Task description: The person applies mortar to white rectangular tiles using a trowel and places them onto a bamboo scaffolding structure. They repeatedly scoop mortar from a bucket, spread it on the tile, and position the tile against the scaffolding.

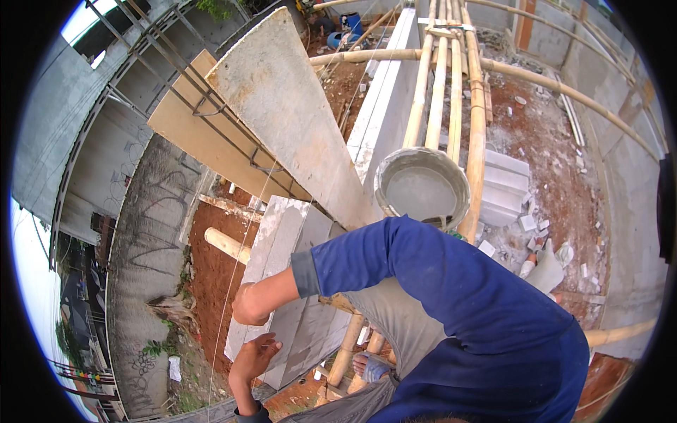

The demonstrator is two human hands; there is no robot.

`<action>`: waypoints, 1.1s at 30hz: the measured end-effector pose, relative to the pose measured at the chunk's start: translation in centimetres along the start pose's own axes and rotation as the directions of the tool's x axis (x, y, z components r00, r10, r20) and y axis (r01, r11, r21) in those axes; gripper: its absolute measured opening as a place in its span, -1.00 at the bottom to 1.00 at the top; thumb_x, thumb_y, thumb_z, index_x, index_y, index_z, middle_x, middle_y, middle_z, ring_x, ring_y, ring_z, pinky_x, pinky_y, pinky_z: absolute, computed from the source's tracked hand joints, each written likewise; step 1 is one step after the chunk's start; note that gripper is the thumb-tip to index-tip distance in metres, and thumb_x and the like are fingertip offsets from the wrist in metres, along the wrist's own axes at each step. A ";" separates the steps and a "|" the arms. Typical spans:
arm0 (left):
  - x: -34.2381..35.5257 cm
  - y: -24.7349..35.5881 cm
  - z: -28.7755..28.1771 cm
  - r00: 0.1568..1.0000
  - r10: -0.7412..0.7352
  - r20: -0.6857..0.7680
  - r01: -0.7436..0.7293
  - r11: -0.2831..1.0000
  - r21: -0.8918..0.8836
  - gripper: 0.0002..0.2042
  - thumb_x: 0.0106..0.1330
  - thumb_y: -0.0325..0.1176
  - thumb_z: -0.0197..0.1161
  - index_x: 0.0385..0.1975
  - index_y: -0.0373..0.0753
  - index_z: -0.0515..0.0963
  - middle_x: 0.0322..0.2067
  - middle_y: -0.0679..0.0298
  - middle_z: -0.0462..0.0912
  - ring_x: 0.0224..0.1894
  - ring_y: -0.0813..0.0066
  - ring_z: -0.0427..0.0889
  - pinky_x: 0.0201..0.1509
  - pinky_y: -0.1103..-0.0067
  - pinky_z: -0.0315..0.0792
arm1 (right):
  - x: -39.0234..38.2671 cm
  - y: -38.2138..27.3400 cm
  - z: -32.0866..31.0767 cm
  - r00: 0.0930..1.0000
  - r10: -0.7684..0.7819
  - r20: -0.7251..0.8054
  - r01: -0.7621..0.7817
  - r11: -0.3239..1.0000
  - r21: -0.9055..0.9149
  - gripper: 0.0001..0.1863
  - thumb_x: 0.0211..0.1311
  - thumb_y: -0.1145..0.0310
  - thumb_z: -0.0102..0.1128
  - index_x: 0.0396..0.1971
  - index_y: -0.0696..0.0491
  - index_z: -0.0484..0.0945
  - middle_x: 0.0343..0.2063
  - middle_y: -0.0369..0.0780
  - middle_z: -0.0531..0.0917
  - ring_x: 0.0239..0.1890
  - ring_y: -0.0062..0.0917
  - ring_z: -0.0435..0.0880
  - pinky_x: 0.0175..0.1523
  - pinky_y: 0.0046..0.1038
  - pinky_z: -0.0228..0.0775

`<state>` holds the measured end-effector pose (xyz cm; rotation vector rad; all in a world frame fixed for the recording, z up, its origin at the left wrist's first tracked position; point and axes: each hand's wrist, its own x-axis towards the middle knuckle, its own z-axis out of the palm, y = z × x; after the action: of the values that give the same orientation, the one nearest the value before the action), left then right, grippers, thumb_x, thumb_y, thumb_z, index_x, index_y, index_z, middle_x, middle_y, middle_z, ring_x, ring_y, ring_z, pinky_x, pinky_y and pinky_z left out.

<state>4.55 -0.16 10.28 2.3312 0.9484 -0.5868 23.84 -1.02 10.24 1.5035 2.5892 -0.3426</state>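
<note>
My right hand [252, 304], at the end of a blue sleeve with a grey cuff, is bent down over the outer edge of a light-grey block wall [278, 233]. Its fingers are hidden. Just nearer to me, my left hand [255, 357] is at the wall's side with fingers apart and nothing visible in it; whether it touches the blocks I cannot tell. A thin string line [224, 314] runs close past both hands. Damp grey patches mark the wall's face. Beyond my right arm, a round bucket [386, 176] holds grey wet mix, and a dark handle-like piece shows at its near rim.
Ahead stand a grey panel [289, 106], a tan board [176, 127] and steel rebar [211, 106]. Bamboo poles [441, 92] run forward beside another block wall [384, 92]. Pale blocks [502, 187] and rubble lie below right. My sandalled foot [370, 366] is among bamboo poles.
</note>
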 end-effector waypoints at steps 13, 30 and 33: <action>0.6 -0.1 0.3 0.999 0.041 -0.007 -0.041 0.999 0.006 -0.48 0.47 -0.08 0.35 0.24 -0.37 0.59 -0.05 -0.08 0.79 0.00 0.07 0.82 0.09 0.33 0.65 | 1.8 -0.3 1.5 0.969 -0.096 -0.229 0.078 0.993 -0.086 -0.71 0.24 0.32 0.33 -0.11 0.11 0.83 -0.02 -0.14 0.82 0.09 -0.31 0.79 0.09 -0.25 0.69; 1.2 -0.8 1.1 0.999 0.019 0.028 -0.020 0.999 0.031 -0.52 0.48 -0.09 0.34 0.23 -0.32 0.60 -0.07 0.01 0.81 0.02 0.22 0.82 0.11 0.41 0.60 | 2.1 -1.6 1.1 0.982 -0.102 -0.156 0.067 0.974 -0.216 -0.62 0.18 0.15 0.31 -0.04 -0.07 0.84 0.02 -0.26 0.82 0.12 -0.35 0.78 0.02 -0.21 0.68; 1.2 0.0 1.0 1.000 0.015 0.024 -0.016 0.999 0.049 -0.51 0.48 -0.08 0.33 0.23 -0.31 0.61 -0.06 0.00 0.81 0.02 0.21 0.82 0.11 0.40 0.60 | 2.5 -1.4 1.3 0.978 -0.120 -0.168 0.074 0.964 -0.256 -0.65 0.19 0.19 0.34 -0.05 -0.09 0.85 0.01 -0.27 0.82 0.12 -0.37 0.78 0.03 -0.23 0.69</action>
<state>5.16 -0.25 8.88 2.3671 0.9140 -0.6370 21.38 0.05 8.64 1.3821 2.7262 0.1156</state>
